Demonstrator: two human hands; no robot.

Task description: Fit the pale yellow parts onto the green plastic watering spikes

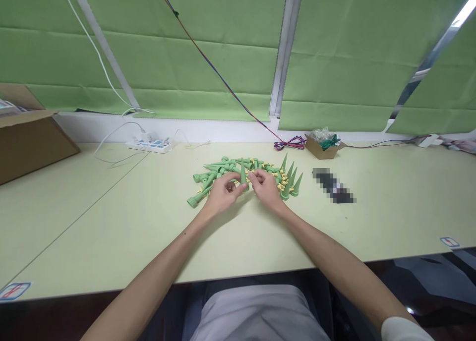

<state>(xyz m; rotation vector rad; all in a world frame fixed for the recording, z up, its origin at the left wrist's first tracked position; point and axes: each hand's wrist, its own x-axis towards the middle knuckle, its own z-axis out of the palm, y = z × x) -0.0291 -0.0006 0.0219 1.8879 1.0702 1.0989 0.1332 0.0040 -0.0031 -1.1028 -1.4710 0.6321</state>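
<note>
Head view: left grip (223, 192) pinches green spike (243, 173), right grip (265, 186) nearly closed (contents unclear).

Cardboard box (37, 142) cut off, dark object (332, 185) pixelated; contents of right hand (265, 185) unclear

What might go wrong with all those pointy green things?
The right hand is close to the standing green spikes, so its knuckles might tip one over. The spike in the left hand could slip, as only fingers seem to hold it. And the little yellow bits are mixed in with green pieces, so one might get lost.
</note>
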